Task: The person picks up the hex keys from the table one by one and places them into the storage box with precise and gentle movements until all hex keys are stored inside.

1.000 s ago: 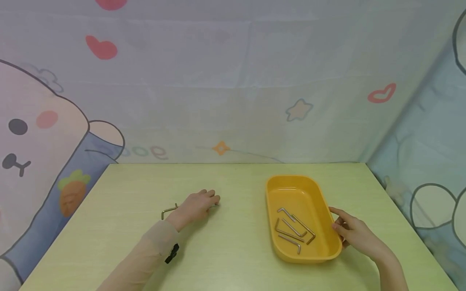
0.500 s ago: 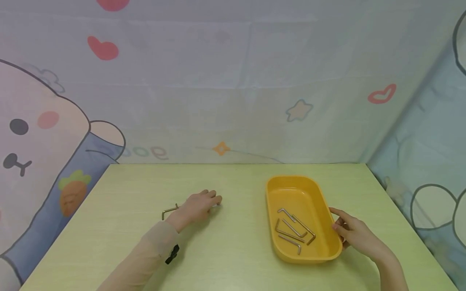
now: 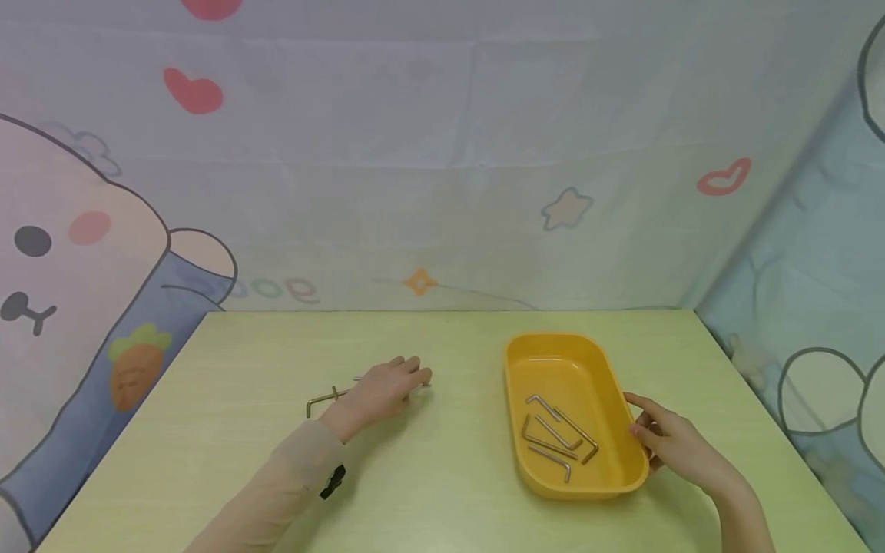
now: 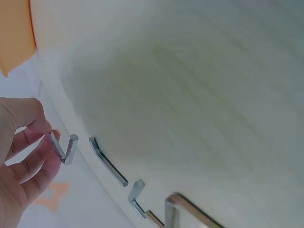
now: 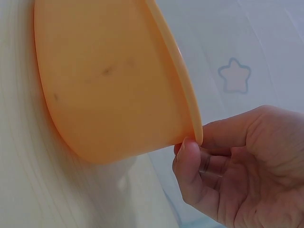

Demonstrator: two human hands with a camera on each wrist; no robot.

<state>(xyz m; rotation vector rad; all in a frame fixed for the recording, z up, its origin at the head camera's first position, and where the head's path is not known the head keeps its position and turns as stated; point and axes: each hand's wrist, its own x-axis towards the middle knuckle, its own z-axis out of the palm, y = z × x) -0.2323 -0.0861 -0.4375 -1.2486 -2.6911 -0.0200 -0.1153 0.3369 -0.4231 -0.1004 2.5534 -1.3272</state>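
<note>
My left hand (image 3: 383, 388) is over the left-middle of the table, pinching a silver hex key (image 4: 64, 153) between thumb and fingertips. In the left wrist view, that bent key stands out from the fingertips, while more hex keys (image 4: 109, 164) lie on the table beside it. A brass-toned hex key (image 3: 319, 400) shows behind the wrist in the head view, partly covered by the hand. On the right, my right hand (image 3: 674, 445) pinches the rim of a yellow tray (image 5: 109, 95) with thumb and forefinger. Several hex keys (image 3: 553, 453) lie inside the tray, toward its near end.
The pale wood-look table (image 3: 442, 491) ends at a printed cloth backdrop (image 3: 442, 169). Another cloth wall (image 3: 816, 307) runs along the right side. A small black item (image 3: 333, 481) shows under the left wrist.
My left hand has shifted slightly to the right and away, with the hex key's end showing past its fingers. More of the keys behind it show. The right hand and tray hold still.
</note>
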